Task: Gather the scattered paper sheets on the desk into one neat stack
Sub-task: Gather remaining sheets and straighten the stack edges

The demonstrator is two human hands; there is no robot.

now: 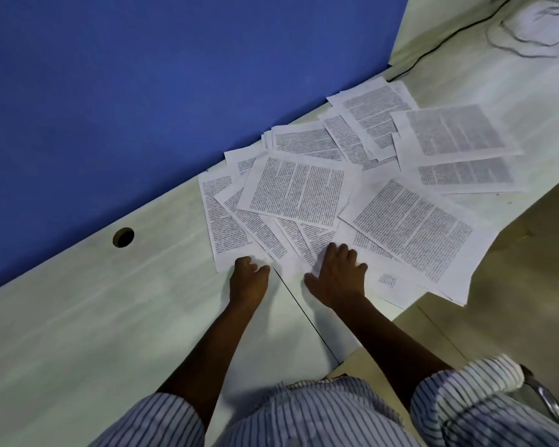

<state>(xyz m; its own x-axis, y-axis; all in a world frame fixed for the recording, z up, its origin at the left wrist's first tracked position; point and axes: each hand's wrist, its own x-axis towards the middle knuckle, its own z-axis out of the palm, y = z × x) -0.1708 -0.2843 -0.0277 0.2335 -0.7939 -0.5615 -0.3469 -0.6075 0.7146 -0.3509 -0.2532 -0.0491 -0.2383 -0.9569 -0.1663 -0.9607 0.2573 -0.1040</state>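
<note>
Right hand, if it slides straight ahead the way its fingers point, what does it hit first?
The right hand lies on fanned sheets; straight ahead it would likely first meet the near edge of the two-column sheet lying on top of them.

Blue partition [142, 91] behind pale desk [78, 317]

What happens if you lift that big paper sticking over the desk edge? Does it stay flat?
Probably not: the sheet looks thin and bends past the desk, so it would likely flop. It may slide easily on that smooth top.
</note>
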